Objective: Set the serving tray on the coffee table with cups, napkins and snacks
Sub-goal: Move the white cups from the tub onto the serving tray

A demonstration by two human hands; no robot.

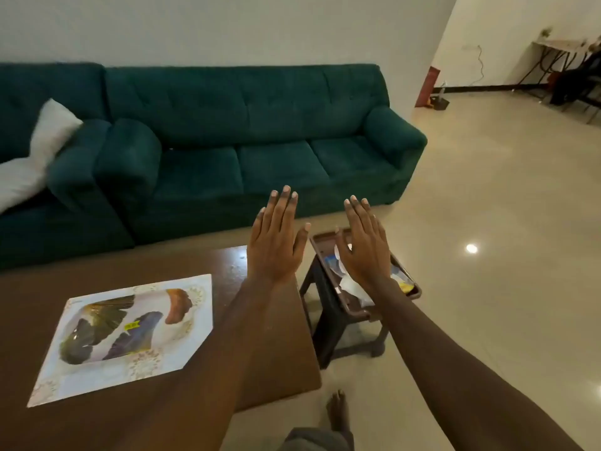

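Note:
A dark brown serving tray (320, 239) rests on a small dark stool (328, 307) just right of the brown coffee table (162, 415). White napkins (353, 286) and coloured snack packets (406, 283) lie in the tray, partly hidden by my right hand. No cup shows. My left hand (276, 239) hovers flat, fingers apart, above the table's far right corner. My right hand (366, 245) hovers flat and empty above the tray. Neither hand touches anything.
A white placemat with a bird print (123, 333) lies on the table's left part. A teal sofa (244, 131) with white cushions (48, 135) stands behind. Tiled floor (487, 255) spreads to the right. My bare foot (338, 411) is beside the table's near corner.

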